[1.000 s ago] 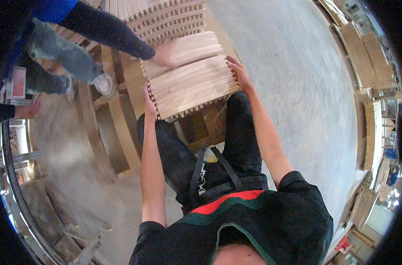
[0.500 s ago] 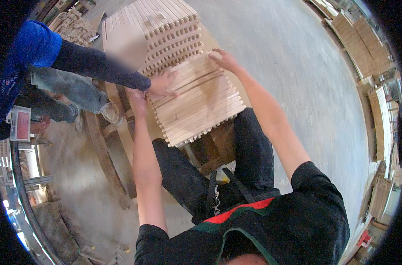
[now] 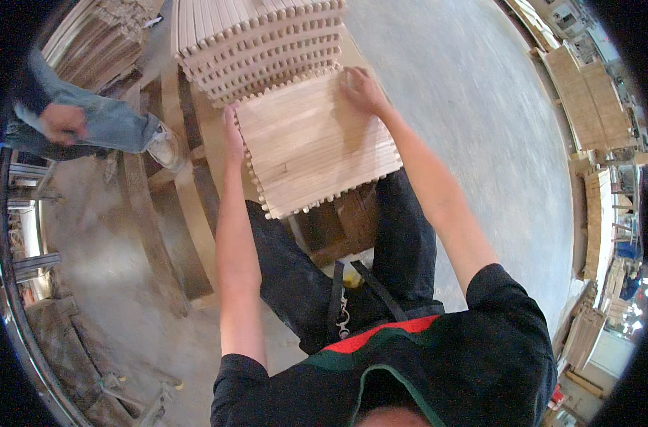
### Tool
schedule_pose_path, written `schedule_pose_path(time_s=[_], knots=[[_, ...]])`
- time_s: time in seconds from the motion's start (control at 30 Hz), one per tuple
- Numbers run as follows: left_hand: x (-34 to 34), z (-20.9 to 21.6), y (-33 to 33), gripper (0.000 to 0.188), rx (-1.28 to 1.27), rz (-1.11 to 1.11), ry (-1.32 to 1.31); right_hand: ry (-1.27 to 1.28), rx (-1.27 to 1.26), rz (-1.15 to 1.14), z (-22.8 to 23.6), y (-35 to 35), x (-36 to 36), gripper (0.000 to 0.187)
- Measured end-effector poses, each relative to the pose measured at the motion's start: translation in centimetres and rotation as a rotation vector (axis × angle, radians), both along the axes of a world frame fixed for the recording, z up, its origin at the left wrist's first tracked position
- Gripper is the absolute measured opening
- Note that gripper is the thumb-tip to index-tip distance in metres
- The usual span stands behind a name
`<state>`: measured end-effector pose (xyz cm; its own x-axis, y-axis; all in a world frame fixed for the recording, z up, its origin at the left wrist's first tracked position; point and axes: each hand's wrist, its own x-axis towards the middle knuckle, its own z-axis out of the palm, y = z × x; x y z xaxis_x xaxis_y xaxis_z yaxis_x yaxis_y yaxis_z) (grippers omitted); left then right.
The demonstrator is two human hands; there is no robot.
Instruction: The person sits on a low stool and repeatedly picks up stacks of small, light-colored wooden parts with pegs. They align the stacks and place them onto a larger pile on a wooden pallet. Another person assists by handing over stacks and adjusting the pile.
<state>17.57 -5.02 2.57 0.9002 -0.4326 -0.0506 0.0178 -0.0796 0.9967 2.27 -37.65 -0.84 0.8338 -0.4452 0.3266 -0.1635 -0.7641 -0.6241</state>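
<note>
Bright grey concrete floor (image 3: 480,199), soft shadow on pale wooden slats (image 3: 302,135), white glare at right, bent edges, grainy black corners

Pale beige, finely striped, the lower slat stack (image 3: 302,149) sits at twelve o'clock; the taller slat stack (image 3: 263,53) at eleven is dotted in rows. The black T-shirt (image 3: 445,363) at five bears red and green; jeans (image 3: 110,121) at ten, faded blue.

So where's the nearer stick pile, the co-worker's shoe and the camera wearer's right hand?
Nearer stick pile (image 3: 306,146), head view: middle of its top.
Co-worker's shoe (image 3: 166,148), head view: its upper.
Right hand (image 3: 365,91), head view: its back.
</note>
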Motion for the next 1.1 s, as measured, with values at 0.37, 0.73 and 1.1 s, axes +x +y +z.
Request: schedule_pose_path(time_s=[0.37, 0.73, 1.1], knots=[[-1.7, -0.9, 1.4, 0.074, -0.117, 0.020, 0.309, -0.002, 0.895, -0.054, 0.8, -1.5, -2.9, 0.060], [-0.8, -3.3, -0.7, 0.064, -0.035, 0.071, 0.003, 0.004, 0.731, 0.098, -0.4, -2.6, -2.5, 0.080], [-8.4, -1.3, 6.0, 0.080, -0.320, 0.131, 0.351, -0.192, 1.092, 0.014, 0.8, 0.0, -9.4, 0.067]])
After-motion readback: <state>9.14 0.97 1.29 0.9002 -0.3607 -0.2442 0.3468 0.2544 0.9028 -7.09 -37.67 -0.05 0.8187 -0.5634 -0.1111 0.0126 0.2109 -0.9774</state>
